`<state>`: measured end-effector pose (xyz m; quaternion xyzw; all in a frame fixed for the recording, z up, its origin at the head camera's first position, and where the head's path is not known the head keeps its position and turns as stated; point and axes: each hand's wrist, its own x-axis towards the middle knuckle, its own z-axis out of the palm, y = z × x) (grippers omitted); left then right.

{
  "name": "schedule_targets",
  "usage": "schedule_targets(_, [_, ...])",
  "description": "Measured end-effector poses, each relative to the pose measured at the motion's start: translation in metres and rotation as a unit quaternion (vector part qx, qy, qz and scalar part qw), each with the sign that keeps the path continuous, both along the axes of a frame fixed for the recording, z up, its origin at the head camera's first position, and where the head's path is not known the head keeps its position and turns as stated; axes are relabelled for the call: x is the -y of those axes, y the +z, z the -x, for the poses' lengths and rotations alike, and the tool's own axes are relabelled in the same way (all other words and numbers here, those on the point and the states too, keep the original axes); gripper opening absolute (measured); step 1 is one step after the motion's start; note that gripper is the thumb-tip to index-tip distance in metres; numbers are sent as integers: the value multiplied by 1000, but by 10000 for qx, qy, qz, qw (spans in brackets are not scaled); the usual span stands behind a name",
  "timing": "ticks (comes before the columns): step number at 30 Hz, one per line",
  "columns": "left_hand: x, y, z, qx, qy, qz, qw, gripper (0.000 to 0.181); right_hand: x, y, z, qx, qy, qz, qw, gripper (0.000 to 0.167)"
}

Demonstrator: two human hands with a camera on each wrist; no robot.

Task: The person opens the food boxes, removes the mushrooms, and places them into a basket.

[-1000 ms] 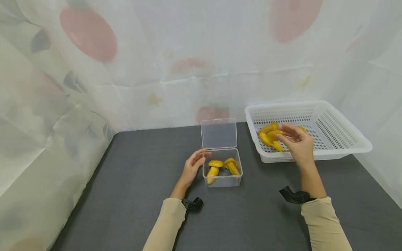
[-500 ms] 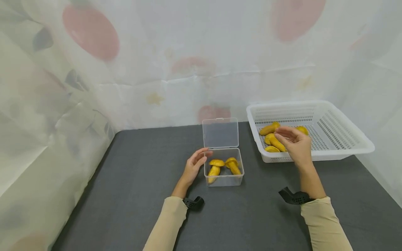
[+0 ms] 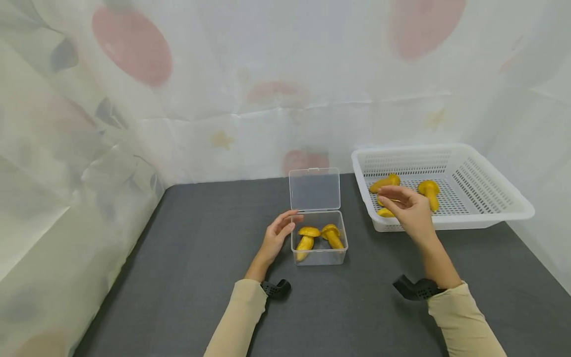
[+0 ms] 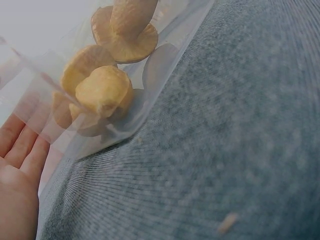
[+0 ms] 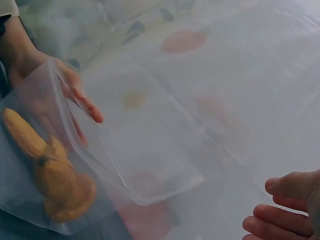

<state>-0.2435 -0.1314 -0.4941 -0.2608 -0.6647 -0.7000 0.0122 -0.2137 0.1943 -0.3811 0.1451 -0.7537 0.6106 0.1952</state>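
My left hand (image 3: 276, 238) rests against the left side of a clear plastic box (image 3: 321, 258), its fingers fairly straight at the back corner. Inside the box lie two yellow toy-like mushrooms, a left one (image 3: 305, 243) and a right one (image 3: 332, 236). The box's lid (image 3: 314, 189) stands raised at the back. Over the left front of a white basket (image 3: 486, 217) hovers my right hand (image 3: 411, 210). In the right wrist view, the thumb and fingers of the right hand (image 5: 290, 210) are apart, with no object visible between them.
Several yellow mushrooms lie in the basket, one (image 3: 429, 192) at the middle and one (image 3: 384, 182) at the back left; others are partly behind the right hand. A dark grey cloth (image 3: 214, 267) covers the table. A patterned curtain (image 3: 214, 79) hangs behind.
My right hand has shifted left over the basket, uncovering the middle mushroom and covering part of those at the left. A mushroom near its fingertips earlier lies lower in the basket. The left hand stays at the box.
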Motion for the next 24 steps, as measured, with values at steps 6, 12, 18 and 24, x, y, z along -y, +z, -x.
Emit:
schedule_targets(6, [0, 0, -1, 92, 24, 11, 10000, 42, 13, -1, -4, -247, 391, -10, 9989, 24])
schedule_targets(12, [0, 1, -1, 86, 52, -3, 9999, 41, 24, -3, -8, -462, 638, -148, 9968, 23])
schedule_targets(18, [0, -1, 0, 12, 45, 24, 10000, 40, 34, -9, -13, -525, 816, -336, 9947, 24])
schedule_targets(24, [0, 0, 0, 17, 26, 0, 10000, 41, 42, -15, -17, -382, 957, -511, 9934, 24])
